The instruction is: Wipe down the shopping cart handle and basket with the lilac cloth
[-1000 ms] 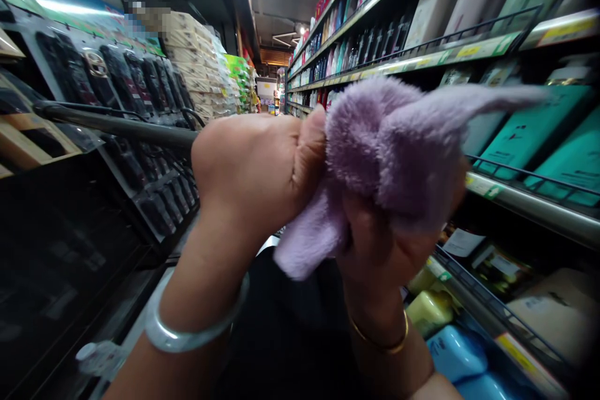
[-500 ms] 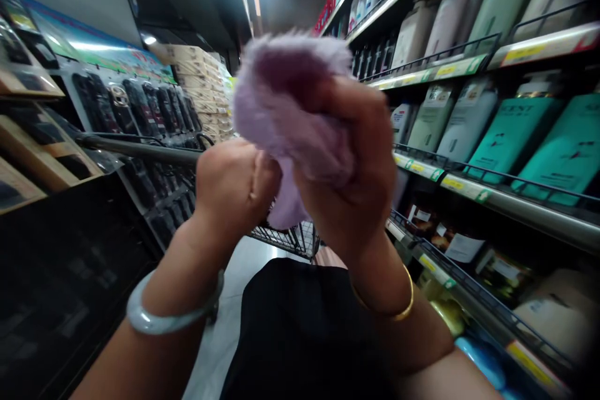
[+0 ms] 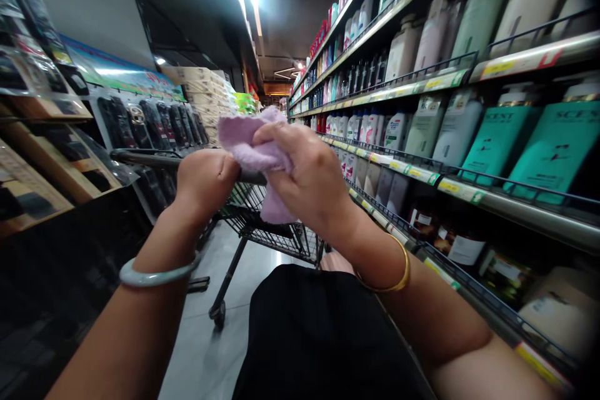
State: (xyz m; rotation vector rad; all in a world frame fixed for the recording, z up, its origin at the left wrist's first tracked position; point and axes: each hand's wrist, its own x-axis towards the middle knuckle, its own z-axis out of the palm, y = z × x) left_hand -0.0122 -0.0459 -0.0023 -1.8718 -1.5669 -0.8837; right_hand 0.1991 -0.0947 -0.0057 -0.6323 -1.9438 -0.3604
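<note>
My left hand [image 3: 206, 178] is wrapped round the dark handle bar [image 3: 152, 158] of a shopping cart [image 3: 276, 234]. In my right hand [image 3: 314, 175] is a bunched lilac cloth [image 3: 244, 137], fuzzy in texture, pinched between thumb and fingers. One end of the cloth hangs below my right fingers, in front of the cart's wire basket. The right part of the handle is hidden behind the cloth and my right hand. A pale bangle circles my left wrist and a gold one my right.
Shelves of bottles [image 3: 520, 131] run along the right, with a metal shelf edge [image 3: 529, 206] near my right arm. Packaged goods hang on a rack [image 3: 154, 119] to the left, by stacked boxes [image 3: 201, 90]. A cart wheel [image 3: 218, 314] rests on the tiled floor [image 3: 197, 337].
My right hand has come down and to the left with the cloth, nearer the handle. The left hand keeps its grip on the bar. More of the cart and aisle shows.
</note>
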